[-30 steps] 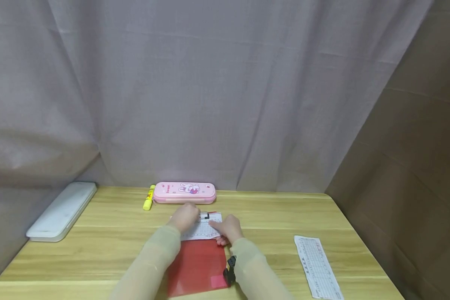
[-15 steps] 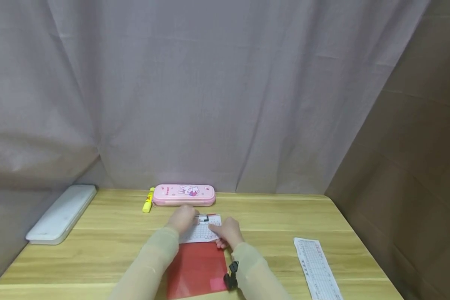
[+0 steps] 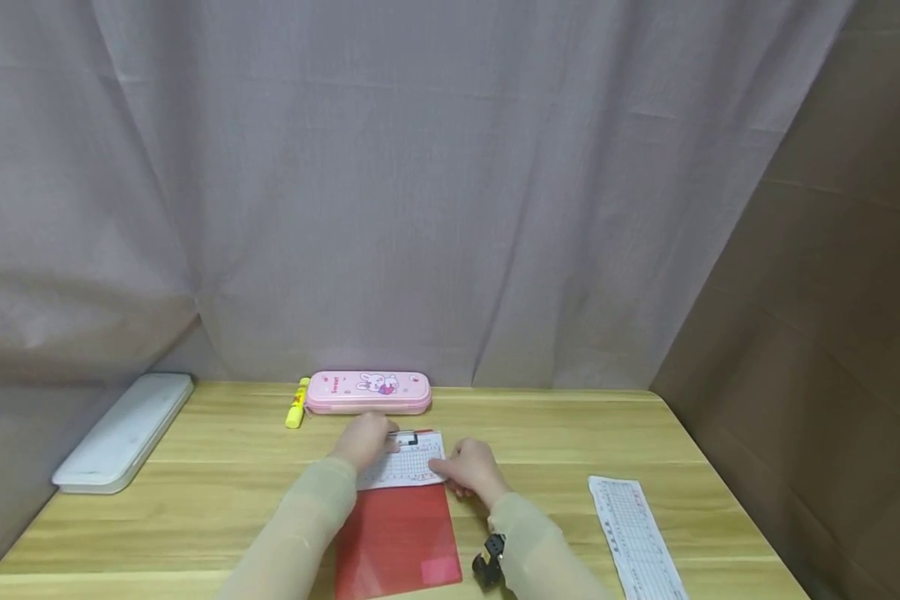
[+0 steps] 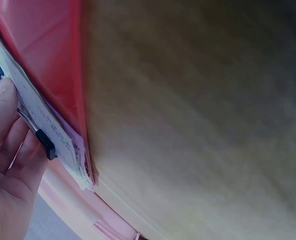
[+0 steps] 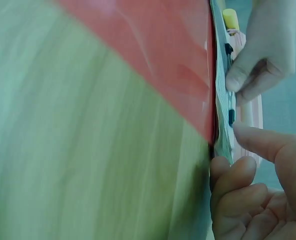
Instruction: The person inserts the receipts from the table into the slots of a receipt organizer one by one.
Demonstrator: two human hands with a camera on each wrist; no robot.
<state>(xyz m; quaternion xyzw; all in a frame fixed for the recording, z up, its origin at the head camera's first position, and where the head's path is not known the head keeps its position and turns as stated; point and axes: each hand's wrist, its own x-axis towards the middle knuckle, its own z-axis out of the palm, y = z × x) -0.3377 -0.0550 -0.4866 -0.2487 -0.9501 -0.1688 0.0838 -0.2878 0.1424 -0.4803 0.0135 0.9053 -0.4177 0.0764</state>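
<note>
A red plastic file folder (image 3: 397,542) lies on the table, with a stack of printed grid sheets (image 3: 422,468) across its far end. On the sheets sits a metal wire clip with black ends (image 4: 35,131). My left hand (image 3: 365,442) holds the clip from the left, its thumb against the metal between the black ends, as the right wrist view shows. At the sheets' right edge, my right hand (image 3: 474,468) pinches the corner, thumb on top and curled fingers (image 5: 238,197) below. In the left wrist view, the sheets (image 4: 50,125) stand slightly off the red cover.
Behind the hands lie a pink pencil case (image 3: 367,393) and a yellow glue stick (image 3: 296,403). A long white case (image 3: 123,433) lies at the left. Another printed sheet (image 3: 637,537) lies at the right. A grey curtain (image 3: 450,192) stands behind the table.
My right hand has shifted right and slightly nearer along the sheets, and the folder's right edge now shows. The left hand stays at the clip. The head view has tilted up slightly.
</note>
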